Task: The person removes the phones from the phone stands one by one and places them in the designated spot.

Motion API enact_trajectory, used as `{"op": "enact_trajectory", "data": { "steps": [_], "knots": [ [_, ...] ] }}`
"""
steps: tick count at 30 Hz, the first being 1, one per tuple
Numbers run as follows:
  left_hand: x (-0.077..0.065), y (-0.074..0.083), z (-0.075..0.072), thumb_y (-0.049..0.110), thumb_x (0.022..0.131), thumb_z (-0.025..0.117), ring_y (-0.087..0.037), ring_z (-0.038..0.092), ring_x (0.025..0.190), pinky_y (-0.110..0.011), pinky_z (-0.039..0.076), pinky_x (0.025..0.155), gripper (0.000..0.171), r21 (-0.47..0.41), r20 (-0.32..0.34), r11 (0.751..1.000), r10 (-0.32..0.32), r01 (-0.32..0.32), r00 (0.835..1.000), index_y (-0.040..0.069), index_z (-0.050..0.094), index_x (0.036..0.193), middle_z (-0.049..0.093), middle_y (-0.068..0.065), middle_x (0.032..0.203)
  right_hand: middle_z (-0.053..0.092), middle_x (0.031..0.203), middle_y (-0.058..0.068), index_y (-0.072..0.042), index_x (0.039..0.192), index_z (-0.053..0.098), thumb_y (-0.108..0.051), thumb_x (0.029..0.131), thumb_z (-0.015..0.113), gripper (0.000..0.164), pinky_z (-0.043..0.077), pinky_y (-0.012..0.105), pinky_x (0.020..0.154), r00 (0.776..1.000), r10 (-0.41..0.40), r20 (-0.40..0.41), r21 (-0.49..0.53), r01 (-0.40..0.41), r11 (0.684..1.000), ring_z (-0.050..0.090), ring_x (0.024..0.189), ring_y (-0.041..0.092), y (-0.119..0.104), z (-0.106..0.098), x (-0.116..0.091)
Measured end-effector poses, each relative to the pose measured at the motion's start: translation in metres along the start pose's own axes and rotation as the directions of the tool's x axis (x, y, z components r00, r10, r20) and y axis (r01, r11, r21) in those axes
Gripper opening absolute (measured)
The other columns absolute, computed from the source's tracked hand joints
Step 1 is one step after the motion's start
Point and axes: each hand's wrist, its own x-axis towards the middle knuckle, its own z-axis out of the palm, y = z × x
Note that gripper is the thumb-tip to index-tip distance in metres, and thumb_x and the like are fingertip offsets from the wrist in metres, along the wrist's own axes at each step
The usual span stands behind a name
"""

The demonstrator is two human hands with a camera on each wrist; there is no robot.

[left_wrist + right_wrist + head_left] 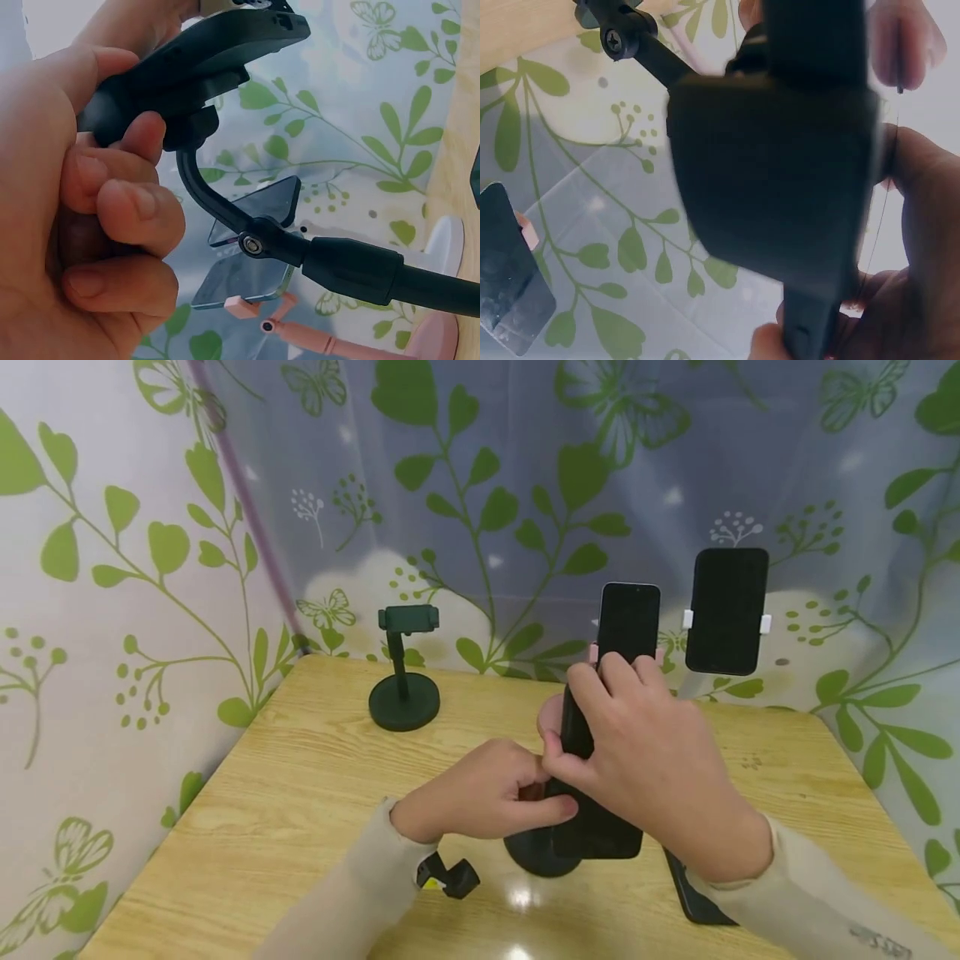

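Note:
A black phone lies tilted against the clamp of a black phone stand, whose round base shows beneath it. My left hand pinches the phone's near left side, thumb over the screen; in the left wrist view its other fingers curl below the clamp. From above, my right hand grips the phone's far part, thumb on the left edge and fingers over the top. In the right wrist view the dark blurred clamp back fills the middle, with the right hand beside it.
An unloaded green phone stand is at the back left. Behind my hands, a pink stand carries one phone, and white clips hold another phone. A further black phone lies under my right forearm.

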Motion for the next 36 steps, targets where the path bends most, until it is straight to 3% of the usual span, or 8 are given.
{"op": "enact_trajectory", "data": {
  "steps": [9,15,20,23,27,30,33,36],
  "knots": [
    [-0.001,0.0,-0.006,0.017,0.097,0.071,0.006,0.03,0.042,-0.015,0.025,0.045,0.046,-0.05,0.022,0.999,-0.007,0.008,1.0,0.016,0.047,0.058,0.038,0.012,0.049,0.049,0.079,0.008,-0.003,0.1,0.058,-0.032,0.083,0.068,0.035,0.023,0.025,0.039,0.999,0.022,0.023,0.03,-0.023,0.999,0.036,0.062,0.026,0.001,-0.001,0.002],
    [-0.003,0.005,-0.01,0.018,0.096,0.071,0.005,0.033,0.045,-0.016,0.028,0.047,0.043,-0.074,0.043,0.995,-0.067,0.07,0.997,0.016,0.05,0.059,0.041,0.013,0.052,0.051,0.079,0.008,-0.004,0.098,0.057,-0.032,0.085,0.065,0.032,0.02,0.025,0.038,1.0,0.013,0.014,0.02,-0.014,1.0,0.036,0.061,0.025,0.001,-0.002,0.003],
    [-0.006,0.018,-0.012,0.019,0.091,0.069,0.003,0.053,0.063,-0.018,0.047,0.055,0.013,-0.055,-0.015,0.984,-0.173,0.172,0.985,0.018,0.06,0.081,0.06,0.012,0.073,0.049,0.08,0.009,-0.005,0.098,0.056,-0.03,0.084,0.067,0.031,0.021,0.025,0.039,0.999,0.023,0.034,0.035,-0.024,0.999,0.035,0.063,0.026,0.005,0.001,0.004],
    [-0.004,0.026,-0.009,0.016,0.088,0.069,-0.005,0.06,0.079,-0.024,0.055,0.063,0.015,-0.179,-0.032,0.945,-0.284,0.274,0.958,0.018,0.061,0.101,0.064,0.006,0.092,0.047,0.08,0.008,-0.005,0.098,0.056,-0.031,0.083,0.069,0.033,0.022,0.026,0.039,0.998,0.038,0.045,0.038,-0.04,0.999,0.035,0.064,0.027,0.007,0.001,0.003],
    [0.0,0.026,0.003,0.017,0.091,0.074,-0.01,0.057,0.082,-0.024,0.054,0.067,0.029,-0.417,0.015,0.824,-0.417,0.385,0.909,0.016,0.061,0.117,0.058,0.0,0.093,0.048,0.079,0.008,-0.004,0.098,0.056,-0.032,0.083,0.068,0.034,0.023,0.026,0.038,0.999,0.044,0.029,0.026,-0.044,0.999,0.038,0.063,0.028,0.006,0.001,0.002],
    [0.001,0.025,0.01,0.017,0.09,0.079,-0.011,0.054,0.073,-0.023,0.05,0.065,0.028,-0.538,0.005,0.739,-0.478,0.406,0.878,0.011,0.062,0.111,0.054,-0.002,0.087,0.048,0.079,0.009,-0.003,0.1,0.057,-0.032,0.084,0.067,0.035,0.026,0.027,0.038,0.998,0.051,0.024,0.026,-0.052,0.998,0.039,0.064,0.029,0.005,0.002,0.001],
    [0.0,0.029,0.011,0.017,0.089,0.082,-0.013,0.051,0.063,-0.023,0.045,0.061,0.028,-0.58,-0.04,0.706,-0.522,0.406,0.852,0.009,0.058,0.099,0.052,-0.002,0.084,0.049,0.08,0.009,-0.003,0.102,0.058,-0.033,0.083,0.067,0.037,0.029,0.028,0.039,0.998,0.059,0.03,0.029,-0.06,0.998,0.04,0.065,0.029,0.005,0.002,0.0],
    [-0.001,0.034,0.01,0.017,0.087,0.084,-0.014,0.046,0.06,-0.023,0.042,0.059,0.032,-0.574,-0.073,0.712,-0.537,0.405,0.841,0.009,0.055,0.098,0.052,-0.002,0.085,0.05,0.081,0.009,-0.003,0.103,0.058,-0.034,0.083,0.068,0.038,0.031,0.029,0.039,0.998,0.062,0.028,0.026,-0.063,0.998,0.04,0.065,0.028,0.005,0.002,0.0]
  ]
}}
